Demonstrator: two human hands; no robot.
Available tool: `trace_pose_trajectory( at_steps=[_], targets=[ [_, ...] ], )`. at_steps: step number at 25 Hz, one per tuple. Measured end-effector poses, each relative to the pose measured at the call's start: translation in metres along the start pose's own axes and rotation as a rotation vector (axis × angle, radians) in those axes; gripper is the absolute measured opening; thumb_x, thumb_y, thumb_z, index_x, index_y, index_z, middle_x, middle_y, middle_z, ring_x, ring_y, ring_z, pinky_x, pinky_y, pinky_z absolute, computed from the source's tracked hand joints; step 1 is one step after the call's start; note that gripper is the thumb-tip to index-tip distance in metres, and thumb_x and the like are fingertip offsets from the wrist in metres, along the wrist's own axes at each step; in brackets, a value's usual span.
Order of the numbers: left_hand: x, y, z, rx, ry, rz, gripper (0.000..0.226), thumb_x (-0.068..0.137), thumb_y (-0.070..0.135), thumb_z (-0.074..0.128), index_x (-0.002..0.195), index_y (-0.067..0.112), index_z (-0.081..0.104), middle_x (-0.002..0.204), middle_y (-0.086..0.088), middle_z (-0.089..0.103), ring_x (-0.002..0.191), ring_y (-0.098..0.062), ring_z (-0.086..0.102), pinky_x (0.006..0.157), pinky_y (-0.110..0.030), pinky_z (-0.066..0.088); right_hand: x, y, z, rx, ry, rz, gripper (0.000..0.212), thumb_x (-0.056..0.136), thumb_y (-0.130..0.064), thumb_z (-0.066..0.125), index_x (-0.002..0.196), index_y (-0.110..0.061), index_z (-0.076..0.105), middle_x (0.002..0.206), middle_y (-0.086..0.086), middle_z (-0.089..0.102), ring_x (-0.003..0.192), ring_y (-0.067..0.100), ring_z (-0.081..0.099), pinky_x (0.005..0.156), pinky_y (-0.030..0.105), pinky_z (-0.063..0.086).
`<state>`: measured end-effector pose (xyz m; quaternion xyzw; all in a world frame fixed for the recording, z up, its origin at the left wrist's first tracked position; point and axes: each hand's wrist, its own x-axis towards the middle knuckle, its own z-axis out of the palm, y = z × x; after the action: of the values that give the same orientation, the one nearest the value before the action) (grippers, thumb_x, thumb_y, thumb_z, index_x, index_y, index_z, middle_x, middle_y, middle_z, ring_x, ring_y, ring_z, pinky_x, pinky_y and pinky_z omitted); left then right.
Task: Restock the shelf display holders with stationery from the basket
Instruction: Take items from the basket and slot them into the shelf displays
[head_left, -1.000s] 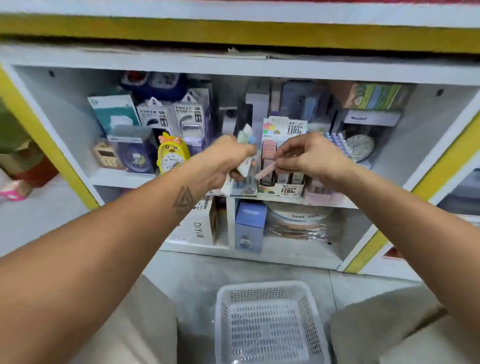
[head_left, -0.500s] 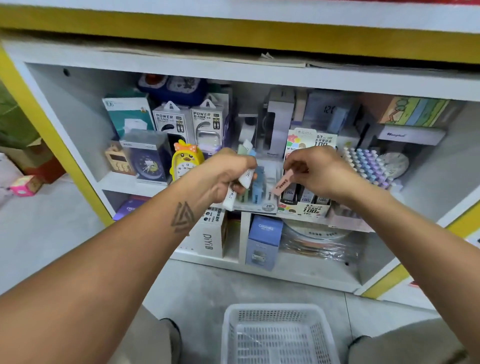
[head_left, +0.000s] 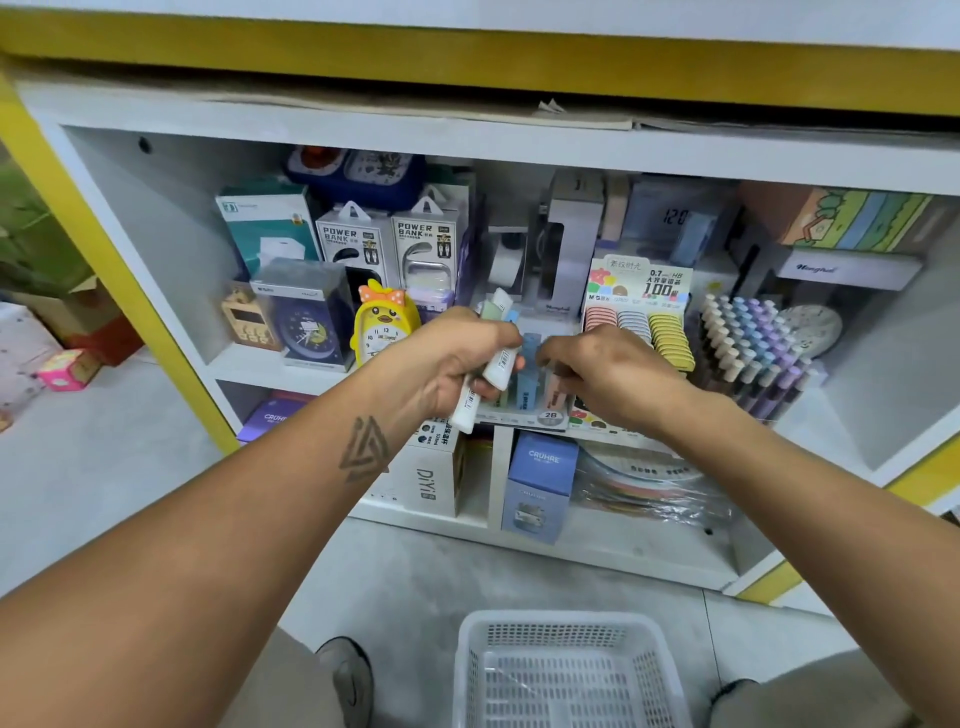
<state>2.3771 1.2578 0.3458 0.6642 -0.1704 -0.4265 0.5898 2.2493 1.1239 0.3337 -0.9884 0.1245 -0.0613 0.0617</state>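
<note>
White shelving with yellow trim is filling my view. My left hand (head_left: 457, 358) is gripping a bunch of slim stationery packs (head_left: 500, 364), and my right hand (head_left: 605, 374) is pushing a pink pack (head_left: 557, 397) into the clear display holder (head_left: 524, 410). I am judging the basket (head_left: 566, 670) nearly empty, so only the held packs are remaining.

Retail shop, stationery/gift section: white shelf unit (head_left: 332, 371) with yellow trim, packed with boxed goods facing out. Visible stock includes hang-tab power bank boxes (head_left: 387, 247), packaged alarm clocks (head_left: 306, 317), a printed lead-refill display holder (head_left: 636, 312) marked 0.7 HB and 100, plus a tiered pen rack (head_left: 748, 348). White plastic shopping basket (head_left: 566, 670) sits on the grey tile floor (head_left: 431, 577) below the shelf.
</note>
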Motion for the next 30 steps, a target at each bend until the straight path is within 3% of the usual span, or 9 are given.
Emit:
trace_pose_trajectory(
  at_steps=[3,7,10,12,14,20,23,28,30],
  targets=[
    [-0.001,-0.002,-0.002,-0.051,-0.028,-0.011,0.016,0.094,0.004,0.058,0.108,-0.001,0.052,0.064,-0.015,0.065,0.034,-0.016,0.046,0.033,-0.014,0.027,-0.001,0.000,0.004,-0.080,-0.026,0.022,0.008,0.093,-0.010,0.060,0.095,-0.018,0.058,0.086,0.006,0.060,0.077,0.028,0.060,0.070,0.042,0.055],
    [-0.002,-0.001,-0.004,-0.082,-0.098,0.008,0.020,0.093,0.012,0.065,0.109,0.000,0.058,0.076,-0.017,0.070,0.036,-0.015,0.050,0.031,-0.014,0.026,0.006,0.000,0.003,-0.123,-0.035,0.058,0.018,0.095,-0.015,0.058,0.103,-0.024,0.072,0.104,-0.001,0.067,0.093,0.025,0.062,0.079,0.037,0.054],
    [-0.005,0.000,0.000,-0.076,-0.119,0.074,0.025,0.092,0.013,0.067,0.111,-0.003,0.062,0.079,-0.018,0.070,0.039,-0.014,0.049,0.032,-0.015,0.025,0.012,-0.001,-0.011,0.693,0.129,0.318,0.020,0.098,-0.013,0.058,0.113,-0.017,0.071,0.097,0.003,0.074,0.079,0.018,0.067,0.067,0.029,0.055],
    [-0.005,0.000,0.003,-0.066,-0.128,0.116,0.031,0.092,0.014,0.068,0.114,-0.005,0.062,0.077,-0.018,0.068,0.040,-0.013,0.046,0.033,-0.015,0.025,0.011,-0.003,-0.019,1.268,0.070,0.365,0.017,0.097,-0.007,0.060,0.110,-0.005,0.071,0.085,0.016,0.075,0.067,0.019,0.069,0.057,0.026,0.054],
    [-0.005,0.000,0.005,-0.062,-0.142,0.138,0.034,0.092,0.015,0.068,0.117,-0.007,0.062,0.076,-0.018,0.065,0.040,-0.013,0.044,0.034,-0.016,0.025,0.007,-0.003,-0.023,1.435,0.014,0.326,0.016,0.095,-0.003,0.062,0.106,-0.001,0.073,0.087,0.022,0.073,0.069,0.021,0.070,0.058,0.025,0.056],
    [-0.008,0.006,0.008,-0.230,-0.165,0.113,0.018,0.095,0.014,0.064,0.099,-0.002,0.059,0.063,-0.014,0.061,0.038,-0.012,0.047,0.031,-0.016,0.026,0.001,-0.003,-0.033,1.498,-0.054,0.177,0.038,0.078,0.003,0.074,0.115,-0.005,0.070,0.103,0.013,0.075,0.088,0.019,0.073,0.070,0.023,0.057],
    [-0.009,0.007,0.009,-0.289,-0.208,0.064,0.021,0.097,0.019,0.061,0.088,0.000,0.061,0.060,-0.011,0.057,0.041,-0.010,0.041,0.032,-0.015,0.024,0.003,-0.005,-0.033,1.508,-0.032,0.158,0.043,0.074,-0.001,0.076,0.116,0.000,0.069,0.098,0.013,0.075,0.087,0.020,0.073,0.080,0.025,0.060],
    [-0.010,0.011,0.005,-0.329,-0.257,0.009,0.024,0.099,0.025,0.057,0.098,0.001,0.060,0.066,-0.012,0.057,0.043,-0.010,0.041,0.030,-0.017,0.028,0.010,-0.006,-0.030,1.424,0.064,0.152,0.027,0.073,-0.014,0.078,0.098,-0.003,0.075,0.078,0.011,0.070,0.066,0.014,0.060,0.062,0.020,0.053],
    [-0.004,0.014,-0.005,-0.278,-0.136,0.007,0.021,0.101,0.018,0.053,0.107,-0.001,0.060,0.071,-0.014,0.060,0.041,-0.010,0.042,0.029,-0.018,0.028,0.013,-0.004,-0.030,1.445,0.108,0.156,0.015,0.074,-0.016,0.079,0.088,-0.010,0.078,0.078,0.009,0.072,0.066,0.014,0.063,0.060,0.020,0.053]
  ],
)
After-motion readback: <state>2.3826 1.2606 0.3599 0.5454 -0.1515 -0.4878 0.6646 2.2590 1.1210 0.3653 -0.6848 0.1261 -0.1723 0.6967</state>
